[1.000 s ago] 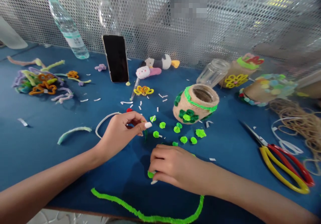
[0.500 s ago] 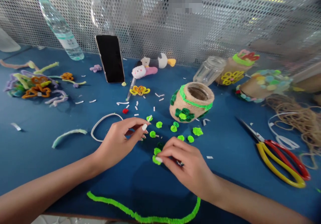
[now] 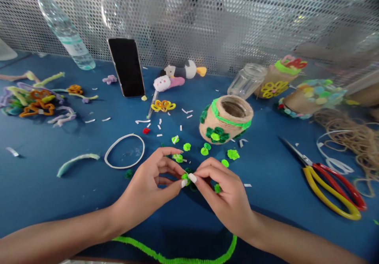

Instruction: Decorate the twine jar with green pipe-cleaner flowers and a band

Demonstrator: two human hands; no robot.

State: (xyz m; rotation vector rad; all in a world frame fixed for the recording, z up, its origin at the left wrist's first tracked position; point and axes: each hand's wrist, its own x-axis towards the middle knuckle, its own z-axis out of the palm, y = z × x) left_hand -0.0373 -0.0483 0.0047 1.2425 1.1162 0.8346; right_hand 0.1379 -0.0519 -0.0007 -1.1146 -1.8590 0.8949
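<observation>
My left hand and my right hand meet at the fingertips above the blue table. Both are closed in a pinch around a small bright green pipe-cleaner piece, partly covered by the fingers. Another green tuft shows beneath my right fingers. Beyond my hands lie several curled green pieces, among them one tuft to the right. Behind them a twine-wrapped jar leans, with green flowers and a green band round its neck. A long green pipe cleaner curves along the near edge.
At right lie scissors with red and yellow handles, beside loose twine. A white loop is left of my hands. A phone, a water bottle and a glass jar stand behind. White paper scraps are scattered about.
My left hand has come right and down from a white scrap to the green piece at my right fingertips. A white-tagged green tuft now shows uncovered. The view has shifted slightly.
</observation>
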